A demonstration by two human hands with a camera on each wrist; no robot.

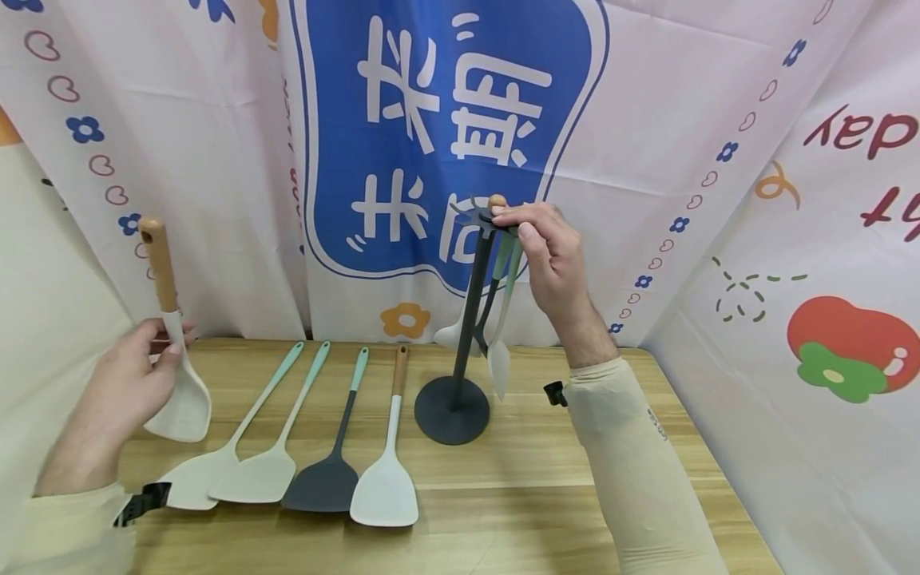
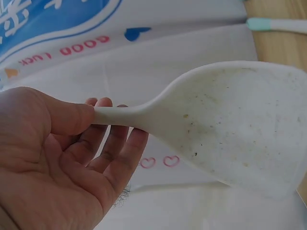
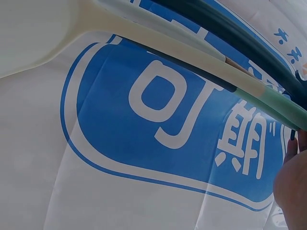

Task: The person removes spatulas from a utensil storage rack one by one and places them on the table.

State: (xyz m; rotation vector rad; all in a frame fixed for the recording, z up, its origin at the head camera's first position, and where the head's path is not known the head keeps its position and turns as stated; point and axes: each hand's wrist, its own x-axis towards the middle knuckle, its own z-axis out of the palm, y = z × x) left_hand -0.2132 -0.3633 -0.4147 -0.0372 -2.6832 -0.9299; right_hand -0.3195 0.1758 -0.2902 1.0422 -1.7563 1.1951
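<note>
My left hand [image 1: 136, 371] holds a white spatula [image 2: 230, 124] by its neck, thumb on one side and fingers behind. Its wooden handle [image 1: 160, 263] points up, and its blade, marked with small specks, hangs over the table's left side. My right hand [image 1: 553, 251] grips the top of a dark utensil stand [image 1: 472, 319] at its hook ring [image 1: 477, 216]. From the ring hang a cream utensil with a mint handle [image 1: 500, 367], a dark one [image 1: 483, 327] and a white one [image 1: 449, 333]. In the right wrist view, part of the hand [image 3: 292, 187] shows behind the hanging handles.
On the wooden table [image 1: 546, 511] lie two cream spatulas [image 1: 259, 477] with mint handles, a dark spatula [image 1: 322, 483] and a white spatula [image 1: 384, 491] with a wooden handle. A printed curtain [image 1: 668, 96] hangs behind the table and along its sides.
</note>
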